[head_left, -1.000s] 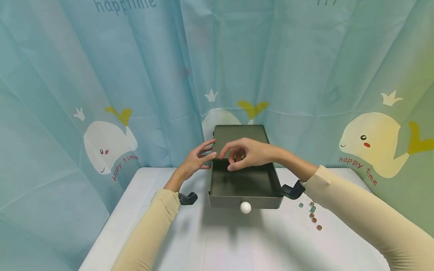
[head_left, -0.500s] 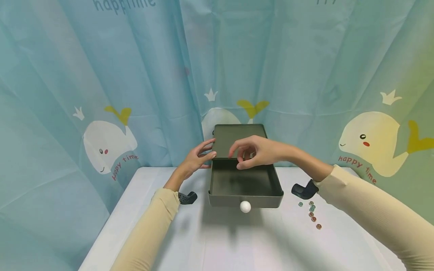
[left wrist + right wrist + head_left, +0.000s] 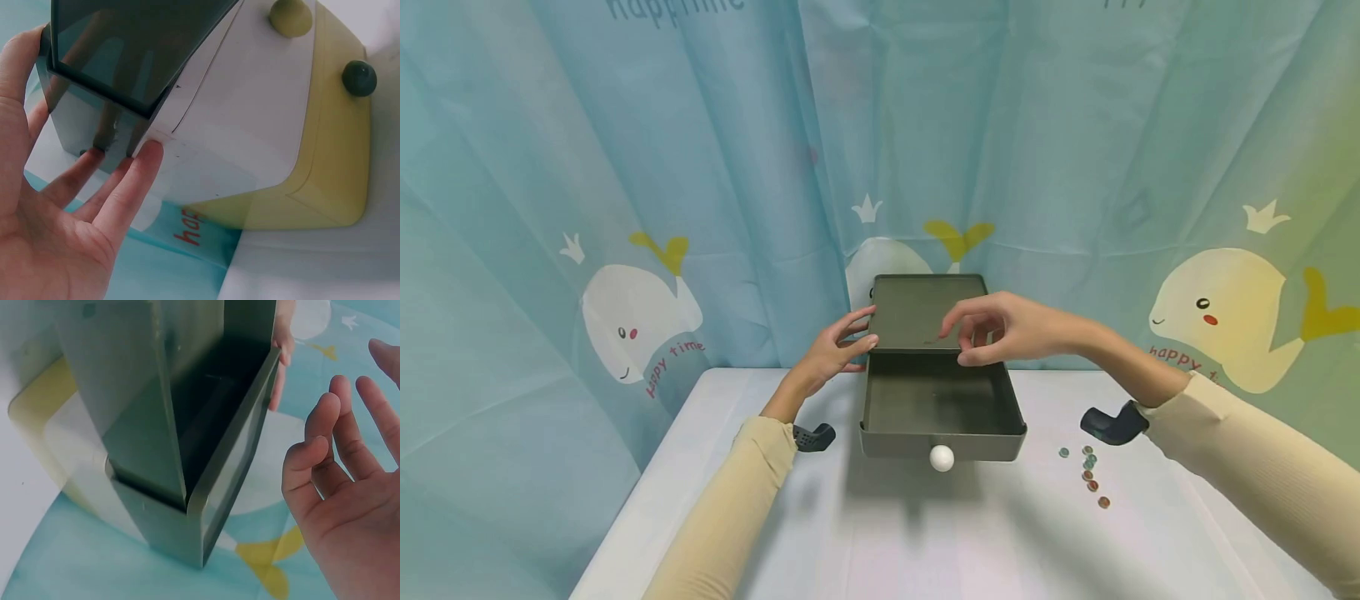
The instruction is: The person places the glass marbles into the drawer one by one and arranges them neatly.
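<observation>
A small drawer cabinet (image 3: 250, 94), white and yellow with round knobs in the left wrist view, carries a dark olive top (image 3: 917, 310). Its dark drawer (image 3: 936, 447) with a white knob (image 3: 942, 458) is pulled out towards me. My left hand (image 3: 831, 358) rests at the left edge of the top, fingers spread and fairly straight; the left wrist view shows fingertips (image 3: 150, 153) against the side. Over the right part of the cabinet hovers my right hand (image 3: 1011, 327), fingers loosely bent with a gap between thumb and index finger, and no object visible in it.
Several small round red and green pieces (image 3: 1087, 476) lie on the white table (image 3: 917, 550), right of the drawer. A blue curtain (image 3: 760, 183) with whale prints hangs behind the table. Dark wrist cameras (image 3: 1115, 423) stick out from both sleeves.
My right hand has moved right and slightly up, away from above the drawer, so more of the inside and the top shows. The left hand stays where it was.
</observation>
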Demonstrator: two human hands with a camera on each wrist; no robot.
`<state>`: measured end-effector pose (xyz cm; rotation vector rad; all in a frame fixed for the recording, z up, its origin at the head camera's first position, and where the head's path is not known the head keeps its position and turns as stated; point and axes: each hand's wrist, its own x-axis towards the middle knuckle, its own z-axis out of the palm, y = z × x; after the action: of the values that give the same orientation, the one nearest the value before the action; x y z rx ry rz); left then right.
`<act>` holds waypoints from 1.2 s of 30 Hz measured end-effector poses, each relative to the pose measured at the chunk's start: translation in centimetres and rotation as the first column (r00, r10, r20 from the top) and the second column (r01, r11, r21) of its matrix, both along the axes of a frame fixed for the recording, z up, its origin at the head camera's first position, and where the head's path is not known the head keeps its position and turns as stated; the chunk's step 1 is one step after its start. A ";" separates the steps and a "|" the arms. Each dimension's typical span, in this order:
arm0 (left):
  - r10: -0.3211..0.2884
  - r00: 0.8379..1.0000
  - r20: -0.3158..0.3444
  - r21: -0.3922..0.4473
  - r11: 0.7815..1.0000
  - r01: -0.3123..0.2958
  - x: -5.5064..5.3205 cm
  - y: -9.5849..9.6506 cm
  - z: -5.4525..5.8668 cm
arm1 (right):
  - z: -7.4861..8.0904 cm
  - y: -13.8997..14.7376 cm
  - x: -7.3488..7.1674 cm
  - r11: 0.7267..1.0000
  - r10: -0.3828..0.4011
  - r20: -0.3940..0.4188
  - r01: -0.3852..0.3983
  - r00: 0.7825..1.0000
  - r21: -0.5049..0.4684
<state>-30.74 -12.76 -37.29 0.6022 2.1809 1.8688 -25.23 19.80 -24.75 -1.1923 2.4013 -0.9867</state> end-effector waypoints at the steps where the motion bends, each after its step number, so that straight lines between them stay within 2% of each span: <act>1: 0.001 1.000 0.000 0.001 1.000 -0.001 0.0 0.0 0.0 | 0.1 0.3 0.1 1.000 -0.006 -0.002 0.006 1.000 -0.002; 14: 0.001 1.000 -0.007 0.006 1.000 -0.001 -0.4 0.0 -0.2 | 0.5 3.0 0.5 0.999 -0.049 -0.029 0.049 0.998 0.006; 36: -0.004 1.000 -0.006 0.003 1.000 0.004 0.2 0.0 0.1 | -0.3 5.9 1.0 0.992 -0.118 -0.031 0.117 0.992 -0.049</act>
<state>-30.58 -12.76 -37.24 0.6123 2.1795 1.8708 -24.20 25.68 -25.05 -1.1019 2.5126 -1.0724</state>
